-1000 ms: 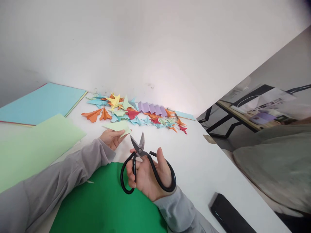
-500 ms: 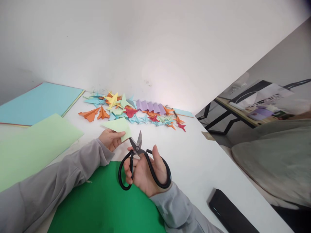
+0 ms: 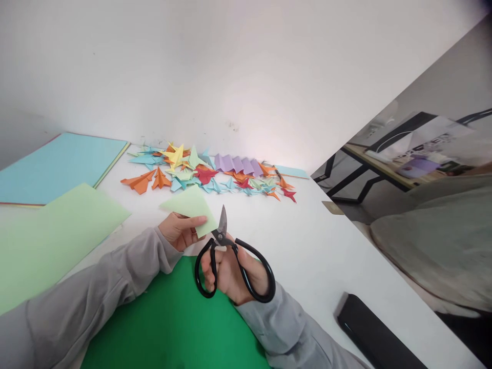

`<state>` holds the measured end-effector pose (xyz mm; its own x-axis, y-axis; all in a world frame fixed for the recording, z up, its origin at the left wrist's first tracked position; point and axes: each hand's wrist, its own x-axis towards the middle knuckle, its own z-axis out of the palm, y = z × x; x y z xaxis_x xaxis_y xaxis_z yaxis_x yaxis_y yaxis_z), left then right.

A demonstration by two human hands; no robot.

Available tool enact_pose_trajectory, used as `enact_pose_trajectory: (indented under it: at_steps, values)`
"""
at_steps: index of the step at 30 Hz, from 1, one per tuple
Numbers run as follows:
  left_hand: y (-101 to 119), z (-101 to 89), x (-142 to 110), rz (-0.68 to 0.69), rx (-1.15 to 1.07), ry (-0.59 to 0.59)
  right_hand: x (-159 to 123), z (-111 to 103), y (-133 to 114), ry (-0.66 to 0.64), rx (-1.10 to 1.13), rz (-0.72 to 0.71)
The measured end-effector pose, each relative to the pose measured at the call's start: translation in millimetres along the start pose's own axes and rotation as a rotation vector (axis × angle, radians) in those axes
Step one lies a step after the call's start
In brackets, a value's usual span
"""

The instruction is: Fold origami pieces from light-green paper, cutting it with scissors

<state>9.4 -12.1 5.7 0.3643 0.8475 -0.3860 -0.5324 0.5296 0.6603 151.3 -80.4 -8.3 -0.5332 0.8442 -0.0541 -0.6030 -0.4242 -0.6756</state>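
Note:
My left hand (image 3: 181,229) is closed on a small light green sheet of paper (image 3: 192,204), thumb on top and fingers beneath. In my right hand (image 3: 232,274) are black-handled scissors (image 3: 220,238), with my fingers and thumb through the loops. The blades are spread apart at the right edge of the paper; one points up beside it, the other lies partly hidden under it. Below both hands lies a large dark green sheet (image 3: 172,323).
Folded paper planes (image 3: 177,156) and a purple pleated paper (image 3: 238,165) lie along the wall. A large light green sheet (image 3: 57,241) and a blue sheet (image 3: 65,166) are at left. A black case (image 3: 376,333) sits front right. Another person's clothing (image 3: 442,241) shows at right.
The small light green paper has moved right and slightly down, in between the scissor blades. The scissors have turned a little, and the thumb has gone down into the loop. The view shifted slightly.

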Motion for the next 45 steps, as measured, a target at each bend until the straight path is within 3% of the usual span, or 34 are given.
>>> enact_pose_trajectory:
  at_steps: [3, 8, 28, 40, 45]
  values:
    - [-0.5, 0.6, -0.4, -0.018, 0.033, -0.017, -1.0, -3.1, 0.3, -0.021, 0.002, 0.035]
    - [-2.9, -2.4, 1.3, 0.035, 0.081, -0.177, -0.4, -0.7, -2.1, -0.016, 0.016, 0.087]
    - [5.0, -2.5, 2.6, -0.073, 0.087, -0.031, -1.7, -4.8, -7.4, -0.069, 0.014, 0.097]
    - [2.1, -3.7, 5.0, 0.036, 0.142, -0.005, 2.0, -2.6, -3.8, 0.0, -0.002, 0.093]
    - [4.5, -3.6, 3.9, -0.019, 0.11, 0.023, 1.9, -3.2, -4.9, 0.02, 0.005, 0.088]
